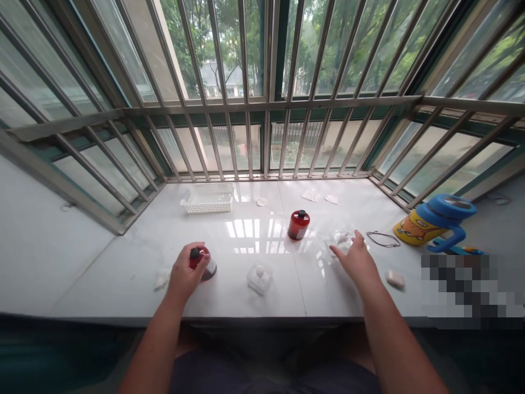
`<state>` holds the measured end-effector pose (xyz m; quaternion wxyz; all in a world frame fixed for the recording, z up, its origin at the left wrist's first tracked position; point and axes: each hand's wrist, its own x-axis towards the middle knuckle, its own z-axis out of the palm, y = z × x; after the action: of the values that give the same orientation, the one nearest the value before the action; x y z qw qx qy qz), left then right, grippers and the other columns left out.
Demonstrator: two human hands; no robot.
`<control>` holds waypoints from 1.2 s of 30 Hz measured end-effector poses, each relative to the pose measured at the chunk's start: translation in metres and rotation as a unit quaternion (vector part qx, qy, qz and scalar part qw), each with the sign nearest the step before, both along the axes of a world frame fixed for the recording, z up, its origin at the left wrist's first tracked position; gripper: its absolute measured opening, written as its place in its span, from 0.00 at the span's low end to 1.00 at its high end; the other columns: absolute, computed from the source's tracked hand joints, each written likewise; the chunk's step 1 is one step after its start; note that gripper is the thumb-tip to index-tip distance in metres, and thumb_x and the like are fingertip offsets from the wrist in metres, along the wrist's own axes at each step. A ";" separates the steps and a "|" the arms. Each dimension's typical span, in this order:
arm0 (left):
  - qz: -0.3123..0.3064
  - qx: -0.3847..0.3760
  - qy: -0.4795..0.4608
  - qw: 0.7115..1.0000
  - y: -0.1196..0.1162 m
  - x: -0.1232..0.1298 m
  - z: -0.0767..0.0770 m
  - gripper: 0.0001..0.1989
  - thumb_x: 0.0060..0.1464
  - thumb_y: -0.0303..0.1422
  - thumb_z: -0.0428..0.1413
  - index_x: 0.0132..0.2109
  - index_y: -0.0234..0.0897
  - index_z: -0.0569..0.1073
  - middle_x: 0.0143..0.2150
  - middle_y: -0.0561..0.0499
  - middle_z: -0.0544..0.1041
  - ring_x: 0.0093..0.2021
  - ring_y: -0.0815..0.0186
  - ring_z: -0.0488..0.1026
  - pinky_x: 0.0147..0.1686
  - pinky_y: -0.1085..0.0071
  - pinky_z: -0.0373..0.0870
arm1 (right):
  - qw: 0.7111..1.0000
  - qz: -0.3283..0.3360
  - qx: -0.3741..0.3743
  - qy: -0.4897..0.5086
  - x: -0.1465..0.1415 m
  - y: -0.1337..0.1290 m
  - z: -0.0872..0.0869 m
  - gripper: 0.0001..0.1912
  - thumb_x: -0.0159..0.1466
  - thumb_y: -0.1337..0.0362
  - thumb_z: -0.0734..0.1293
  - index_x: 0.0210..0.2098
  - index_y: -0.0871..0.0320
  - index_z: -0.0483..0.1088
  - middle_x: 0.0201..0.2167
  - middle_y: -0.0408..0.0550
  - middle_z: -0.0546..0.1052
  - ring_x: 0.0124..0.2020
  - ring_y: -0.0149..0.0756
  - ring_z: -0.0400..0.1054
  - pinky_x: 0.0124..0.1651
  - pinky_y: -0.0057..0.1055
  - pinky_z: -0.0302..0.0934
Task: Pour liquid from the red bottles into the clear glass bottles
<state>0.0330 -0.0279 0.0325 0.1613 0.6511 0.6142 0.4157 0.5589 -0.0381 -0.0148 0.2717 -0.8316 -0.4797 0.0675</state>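
My left hand (186, 273) is wrapped round a dark red bottle (210, 268) with a black cap and a pale label, tilted a little on the white ledge. On the right, my right hand (356, 258) has thumb and fingers spread beside a clear plastic piece (338, 241), which it partly hides; whether they touch I cannot tell. A second red bottle (298, 225) with a black cap stands upright between the hands, farther back. Nearer to me lies a clear, squarish plastic piece (260, 278) with a rounded knob on top.
A white perforated basket (208, 207) sits at the back left. Small whitish pieces (310, 195) lie near the window bars. To the right are a thin cord loop (383, 239), a pale block (395, 279) and a blue-and-yellow mug (424, 221). Metal bars (268, 145) close off the back.
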 end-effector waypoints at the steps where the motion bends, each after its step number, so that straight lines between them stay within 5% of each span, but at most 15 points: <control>1: -0.008 0.009 0.001 1.000 -0.002 0.002 -0.001 0.20 0.67 0.50 0.57 0.56 0.43 0.75 0.60 0.45 0.80 0.60 0.51 0.78 0.58 0.56 0.78 | 1.000 -0.001 0.028 -0.014 -0.003 0.008 0.004 0.58 0.64 0.38 0.69 0.76 0.70 0.47 0.68 0.80 0.65 0.66 0.72 0.65 0.61 0.59 0.65; 5: -0.024 0.054 0.011 0.998 -0.007 0.010 -0.009 0.16 0.70 0.47 0.54 0.56 0.43 0.75 0.59 0.45 0.80 0.61 0.52 0.77 0.63 0.54 0.73 | 0.969 0.019 0.225 -0.100 -0.035 0.015 0.024 0.45 0.71 0.41 0.65 0.72 0.70 0.57 0.69 0.78 0.63 0.73 0.70 0.54 0.73 0.66 0.50; 8: -0.019 0.075 0.003 0.997 -0.008 0.015 -0.013 0.15 0.69 0.46 0.56 0.55 0.43 0.75 0.58 0.45 0.80 0.60 0.52 0.78 0.62 0.54 0.74 | 0.944 0.093 0.306 -0.082 -0.081 0.001 0.036 0.32 0.75 0.46 0.64 0.68 0.62 0.63 0.66 0.69 0.68 0.73 0.64 0.56 0.73 0.67 0.51; 11: -0.029 0.068 -0.020 0.997 -0.007 0.022 -0.014 0.14 0.69 0.45 0.57 0.54 0.44 0.75 0.58 0.46 0.80 0.60 0.52 0.78 0.62 0.54 0.74 | 0.926 0.223 0.303 -0.009 -0.138 -0.018 0.042 0.26 0.75 0.51 0.66 0.68 0.55 0.64 0.63 0.62 0.72 0.70 0.58 0.62 0.72 0.64 0.58; 14: -0.045 0.059 -0.044 0.996 -0.006 0.032 -0.014 0.12 0.69 0.44 0.57 0.52 0.44 0.76 0.59 0.46 0.80 0.60 0.53 0.78 0.62 0.54 0.74 | 0.902 0.343 0.254 0.058 -0.190 -0.032 0.037 0.31 0.73 0.54 0.70 0.71 0.52 0.61 0.68 0.61 0.70 0.71 0.57 0.62 0.72 0.60 0.61; 19: -0.071 0.071 -0.061 0.993 -0.004 0.050 -0.014 0.12 0.70 0.43 0.56 0.53 0.44 0.76 0.60 0.45 0.80 0.62 0.53 0.77 0.63 0.54 0.73 | 0.882 0.420 0.156 0.150 -0.237 -0.032 0.016 0.29 0.68 0.57 0.75 0.65 0.50 0.68 0.63 0.56 0.76 0.64 0.55 0.71 0.67 0.56 0.69; 25: -0.087 0.077 -0.074 0.990 -0.003 0.064 -0.011 0.09 0.70 0.41 0.57 0.51 0.43 0.77 0.57 0.45 0.81 0.58 0.54 0.79 0.60 0.56 0.75 | 0.899 0.353 0.104 0.238 -0.227 -0.036 0.005 0.19 0.69 0.56 0.72 0.58 0.48 0.70 0.56 0.49 0.81 0.58 0.50 0.78 0.61 0.50 0.73; 36: -0.130 0.106 -0.071 0.983 0.010 0.086 -0.020 0.12 0.74 0.42 0.49 0.52 0.42 0.74 0.55 0.42 0.80 0.57 0.54 0.78 0.60 0.54 0.75 | 0.938 0.178 0.116 0.273 -0.151 -0.066 -0.008 0.22 0.65 0.46 0.74 0.53 0.47 0.73 0.57 0.49 0.82 0.59 0.53 0.77 0.63 0.51 0.70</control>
<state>0.1193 -0.0181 0.0126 0.1876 0.7076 0.4639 0.4989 0.4081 -0.1039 -0.0228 0.4698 -0.6449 -0.5322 0.2831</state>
